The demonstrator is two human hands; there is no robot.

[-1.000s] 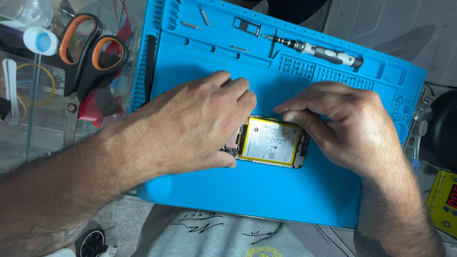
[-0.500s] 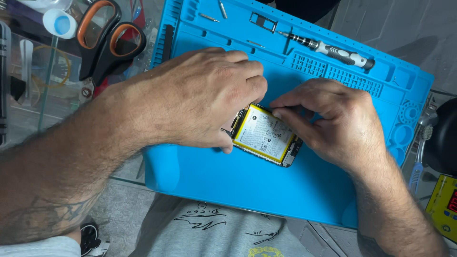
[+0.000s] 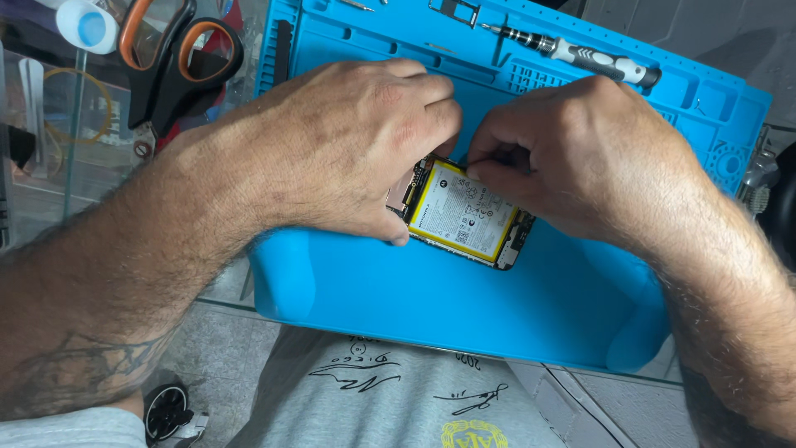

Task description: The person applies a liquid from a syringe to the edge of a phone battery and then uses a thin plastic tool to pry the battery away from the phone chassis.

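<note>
Here, thing in hand: an opened phone with its back off, the yellow-edged white battery showing, lying tilted on the blue work mat, near the mat's middle.
Left hand: lies over the phone's left end, thumb tip pressed at the lower left corner; its grip is closed on the phone body, pinning it to the mat.
Right hand: curled at the phone's upper edge, fingertips drawn together on the top of the battery; whether they pinch a tab or only press there cannot be told.
Handling: probably light and stiff, but fragile; the battery should not be bent or pierced, and the bare boards at either end look delicate. Best held by the outer frame edges, not by the battery face.
Around the mat: a grey-handled precision screwdriver in the tray above the phone; orange-handled scissors off the mat's upper left, on the glass table.
Change from half a second ago: the phone sits at much the same tilt; both hands have closed in at its top edge, knuckles now nearly meeting.
</note>
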